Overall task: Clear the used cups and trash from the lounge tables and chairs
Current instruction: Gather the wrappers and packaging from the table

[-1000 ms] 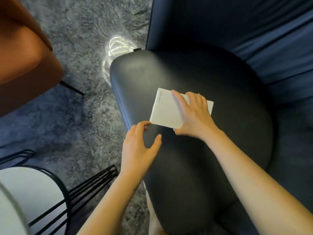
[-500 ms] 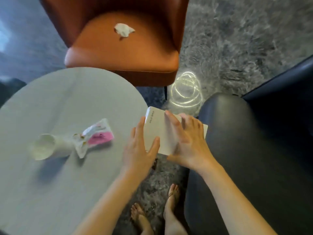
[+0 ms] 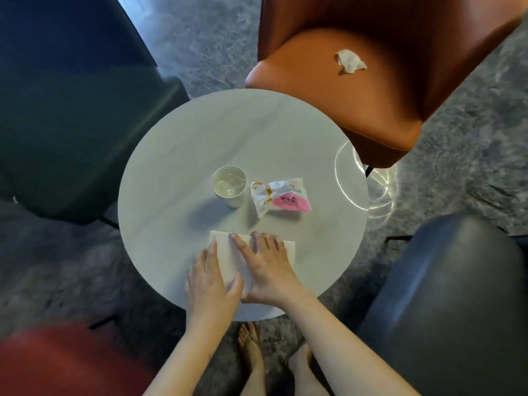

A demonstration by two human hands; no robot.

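1. Pressing down on a white folded paper (image 3: 288,247), both hands lie flat with straight fingers and nothing curled round it. The left hand (image 3: 212,277) covers its left edge and the right hand (image 3: 267,268) is spread over its middle.
2. The paper lies on the round table (image 3: 171,150), on the person's side of the paper cup (image 3: 230,184) and clear of it. Its far edge runs left to right. The hands hide the rest, so its full outline cannot be told.
3. The cup stands upright with its mouth open, straight beyond the right forefinger and nearer that hand than the left. Something glints inside; whether it is liquid cannot be told.
4. Just right of the cup, almost touching it, lies a crumpled white and pink wrapper (image 3: 281,197). Its long axis runs away from the cup to the right, beyond the right hand's outer fingers.
5. Far beyond the cup and to its right, a crumpled tissue (image 3: 350,60) sits on the seat of the orange chair (image 3: 371,115), well out of reach across the table.
6. Nothing stands between the fingers and the cup. A reach for the wrapper would likely pass close by the cup, and a knock could tip it.
7. Left of the cup stands a dark green chair (image 3: 71,110). On the person's side and to the right stands a dark blue chair (image 3: 457,295).
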